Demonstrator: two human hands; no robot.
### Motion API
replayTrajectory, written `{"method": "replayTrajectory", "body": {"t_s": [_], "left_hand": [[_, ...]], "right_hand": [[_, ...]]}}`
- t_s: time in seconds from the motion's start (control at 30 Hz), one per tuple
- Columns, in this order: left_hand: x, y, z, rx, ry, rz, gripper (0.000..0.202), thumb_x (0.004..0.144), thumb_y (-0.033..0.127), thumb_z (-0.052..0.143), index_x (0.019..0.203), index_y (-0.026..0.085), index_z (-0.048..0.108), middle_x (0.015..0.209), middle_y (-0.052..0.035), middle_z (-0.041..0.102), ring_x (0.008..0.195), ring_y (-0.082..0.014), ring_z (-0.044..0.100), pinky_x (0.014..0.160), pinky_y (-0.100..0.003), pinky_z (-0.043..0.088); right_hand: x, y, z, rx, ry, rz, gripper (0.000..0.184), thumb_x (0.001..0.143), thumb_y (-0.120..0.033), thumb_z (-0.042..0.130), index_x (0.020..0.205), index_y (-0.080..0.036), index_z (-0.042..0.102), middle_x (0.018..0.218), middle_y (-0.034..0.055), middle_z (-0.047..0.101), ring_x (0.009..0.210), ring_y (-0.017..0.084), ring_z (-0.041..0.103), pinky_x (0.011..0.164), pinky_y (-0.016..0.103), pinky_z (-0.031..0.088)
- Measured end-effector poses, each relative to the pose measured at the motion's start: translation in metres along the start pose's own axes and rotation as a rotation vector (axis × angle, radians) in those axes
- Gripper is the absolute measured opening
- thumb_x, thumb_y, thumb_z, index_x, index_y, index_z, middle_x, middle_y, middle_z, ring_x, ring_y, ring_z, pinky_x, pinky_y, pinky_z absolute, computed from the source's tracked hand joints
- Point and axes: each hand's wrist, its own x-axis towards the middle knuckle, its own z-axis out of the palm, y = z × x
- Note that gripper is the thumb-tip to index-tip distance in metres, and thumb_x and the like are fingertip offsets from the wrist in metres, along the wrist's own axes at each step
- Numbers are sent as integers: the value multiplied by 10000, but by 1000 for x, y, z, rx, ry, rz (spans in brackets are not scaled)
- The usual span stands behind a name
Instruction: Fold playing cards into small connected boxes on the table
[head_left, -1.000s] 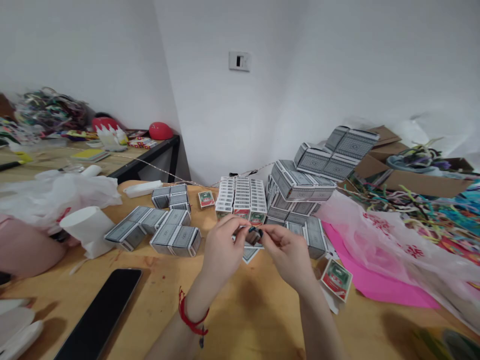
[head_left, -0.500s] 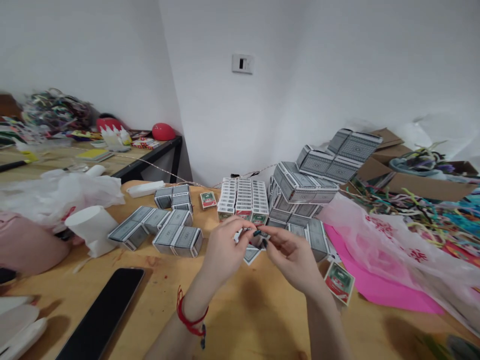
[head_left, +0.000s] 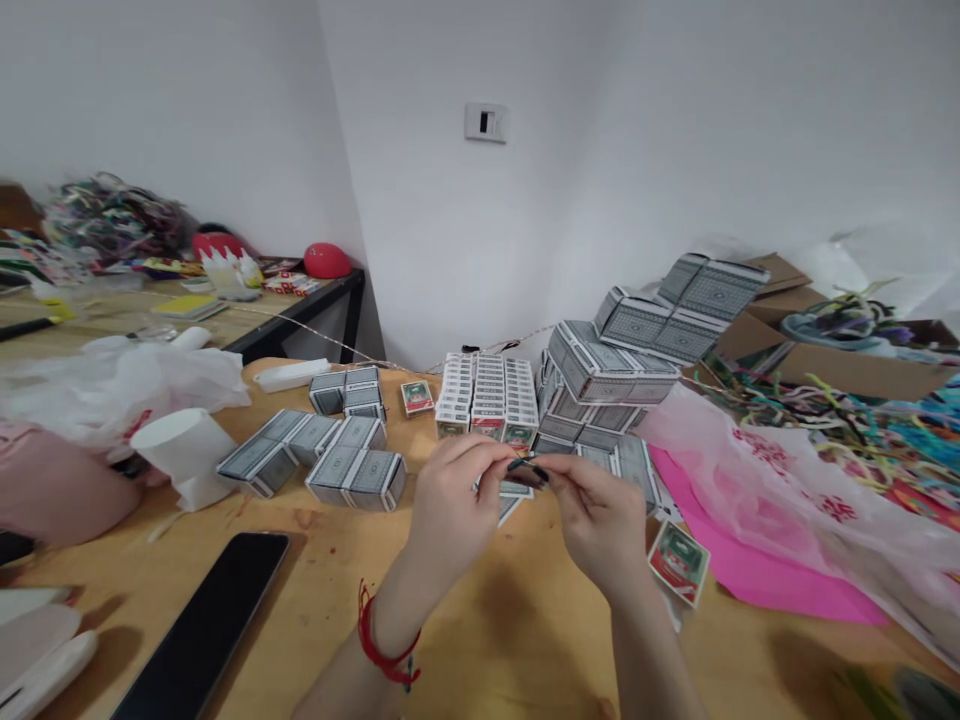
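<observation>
My left hand (head_left: 459,492) and my right hand (head_left: 604,515) are close together above the middle of the table, fingertips pinched. Between them they grip a small card (head_left: 529,474), tilted and seen nearly edge-on, so its face is mostly hidden. Just beneath lie grey-patterned cards (head_left: 514,497), partly covered by my fingers. Behind my hands stand rows of small card packs (head_left: 489,390). Left of my left hand are grey-patterned card cubes (head_left: 356,470) joined in blocks. A taller stack of such blocks (head_left: 611,365) leans behind my right hand.
A black phone (head_left: 206,625) lies at front left, near a white roll (head_left: 184,455) and a pink object (head_left: 56,485). Single card packs rest at right (head_left: 679,562) and behind (head_left: 417,398). Pink sheet (head_left: 787,575), plastic bag (head_left: 780,470) and coloured pipe cleaners (head_left: 855,430) crowd the right.
The card between my fingers has tipped from showing part of its face to nearly edge-on. My right hand has turned slightly and its fingers have drawn in more. The blocks stay put.
</observation>
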Motion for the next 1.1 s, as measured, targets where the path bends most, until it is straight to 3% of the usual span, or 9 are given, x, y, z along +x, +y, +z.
{"method": "replayTrajectory", "body": {"t_s": [0.33,0.6,0.83,0.97,1.1], "left_hand": [[1,-1,-1,-90,-98,-44,315,808,61,393,909,213,651,870,-24,663,822,-141,604,714,-267,490],[0,0,0,-60,-55,-117,150,787,189,542,856,213,673,843,-11,715,787,-160,646,739,-292,507],[-5,6,5,-39,-51,-88,215,788,136,492,899,214,659,907,-24,706,836,-171,642,773,-308,502],[-3,5,3,-108,-93,-186,265,768,74,460,881,200,664,876,-21,706,796,-162,643,725,-280,505],[2,1,-1,-308,-202,-325,240,777,95,458,800,188,679,821,-19,709,760,-155,644,700,-260,510]], "right_hand": [[1,16,1,121,22,122,181,797,-240,492,816,-210,670,770,42,704,702,178,656,613,272,524],[3,2,6,332,10,183,95,769,-248,572,793,-193,645,715,29,686,603,139,638,568,237,532],[4,-2,2,198,9,181,128,769,-272,563,807,-188,652,732,37,688,611,148,636,569,243,526],[2,-7,2,144,-37,146,138,794,-253,522,804,-192,645,714,31,683,607,145,631,565,233,509],[0,-10,3,111,-2,152,142,797,-215,487,744,-192,616,606,-2,635,518,116,575,487,196,454]]}}
